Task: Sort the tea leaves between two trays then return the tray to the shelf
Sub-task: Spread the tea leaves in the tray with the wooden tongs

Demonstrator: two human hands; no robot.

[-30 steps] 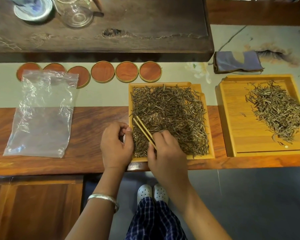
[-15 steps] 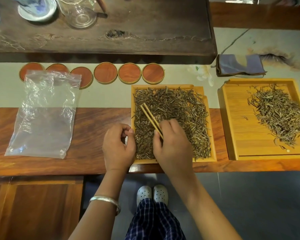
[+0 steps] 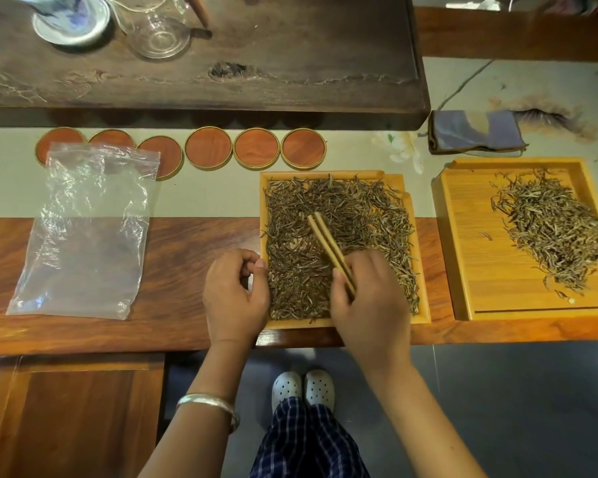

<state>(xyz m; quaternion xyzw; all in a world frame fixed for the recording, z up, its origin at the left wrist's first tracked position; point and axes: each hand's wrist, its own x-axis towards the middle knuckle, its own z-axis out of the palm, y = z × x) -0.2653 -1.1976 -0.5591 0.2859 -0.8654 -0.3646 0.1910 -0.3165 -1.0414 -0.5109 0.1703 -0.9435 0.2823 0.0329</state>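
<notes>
Two shallow trays of pale, straight-grained bamboo sit side by side on a reddish wooden counter [image 3: 173, 270] with a streaked, polished grain. The near tray [image 3: 423, 270] is rectangular with a raised rim and is covered almost edge to edge by a thin, tangled layer of dark tea leaves [image 3: 342, 215], each one a slender curled needle, brown with lighter golden tips. The second tray [image 3: 470, 257], just to its right and apart from it, carries a smaller, looser heap of leaves [image 3: 549, 229] bunched toward its right half, leaving ribbed bare bamboo on the left. The right hand [image 3: 370, 305] is curled around a pair of flat bamboo tweezers [image 3: 328, 246], whose two blades lie close together and point up-left over the middle of the leaf bed. The left hand [image 3: 235, 298] rests at the near tray's left rim, fingers loosely curled toward the thumb; whether it pinches a leaf cannot be told. A crumpled clear plastic bag [image 3: 83, 236] lies flat to the left, overlapping a row of round, brass-rimmed wooden coasters [image 3: 256, 148]. A folded grey-blue cloth [image 3: 473, 131] lies behind the second tray. Compared with a second ago, the tweezers reach farther up the leaf bed, away from the tray's left edge, while the left hand keeps its place.
</notes>
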